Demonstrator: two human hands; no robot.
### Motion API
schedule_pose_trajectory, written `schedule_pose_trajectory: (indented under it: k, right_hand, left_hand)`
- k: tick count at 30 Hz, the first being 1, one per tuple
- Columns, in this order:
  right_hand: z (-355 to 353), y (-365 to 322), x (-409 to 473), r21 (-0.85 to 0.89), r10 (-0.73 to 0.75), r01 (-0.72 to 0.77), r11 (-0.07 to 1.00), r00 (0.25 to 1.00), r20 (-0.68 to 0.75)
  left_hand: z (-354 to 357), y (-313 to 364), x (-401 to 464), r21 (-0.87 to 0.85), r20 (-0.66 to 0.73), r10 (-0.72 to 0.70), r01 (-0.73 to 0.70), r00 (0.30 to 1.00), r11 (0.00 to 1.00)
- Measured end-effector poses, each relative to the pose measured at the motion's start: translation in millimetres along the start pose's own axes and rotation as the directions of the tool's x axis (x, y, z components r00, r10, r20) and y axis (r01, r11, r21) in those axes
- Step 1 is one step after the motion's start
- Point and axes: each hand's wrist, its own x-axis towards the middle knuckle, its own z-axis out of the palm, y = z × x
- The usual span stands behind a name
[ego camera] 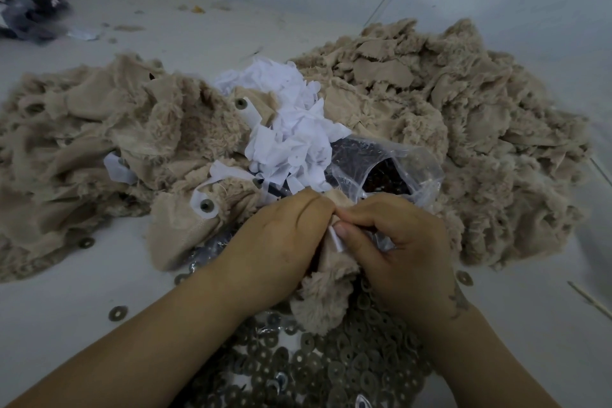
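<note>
Noted left hand [281, 242] and right hand [400, 248] both pinching a fur scrap [323, 303] at its white patch [335, 239], mid-fitting; judged a pick from the washer heap [347, 371] needed next.

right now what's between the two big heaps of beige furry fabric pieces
White fabric scraps and a clear plastic bag of dark bits, head view.

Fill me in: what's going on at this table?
A person is working on a small beige plush piece, gripping it with the left hand and the right hand. The right thumb presses a white strip at its edge. A pile of metal washers lies under the hands. Behind them are a clear bag of dark parts, white scraps and heaps of plush pieces.
</note>
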Motion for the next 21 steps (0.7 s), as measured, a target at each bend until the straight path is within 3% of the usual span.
schedule_pose_trajectory:
  k: [5,10,15,18,21]
  right_hand:
    - [1,1,-1,-0.012,-0.007,0.007,1.000,1.000,-0.011]
    - [5,1,-4,-0.060,-0.008,0.006,0.998,1.000,-0.025]
    - [-3,-2,3,0.035,0.051,-0.049,0.998,0.997,-0.054]
    - [-9,-9,6,0.034,0.158,-0.155,0.987,0.980,-0.119]
    - [-11,-8,9,-0.042,0.392,-0.397,0.917,0.916,-0.087]
  left_hand:
    - [5,3,-1,0.087,-0.121,0.061,-0.050,0.991,0.995]
    - [10,2,-1,0.091,-0.157,0.099,-0.085,0.983,0.992]
    - [9,2,2,0.044,-0.167,0.053,-0.047,0.985,0.998]
    - [6,4,10,-0.001,-0.145,-0.030,0.031,0.989,1.000]
    - [1,2,15,-0.026,-0.176,-0.155,0.153,0.972,0.988]
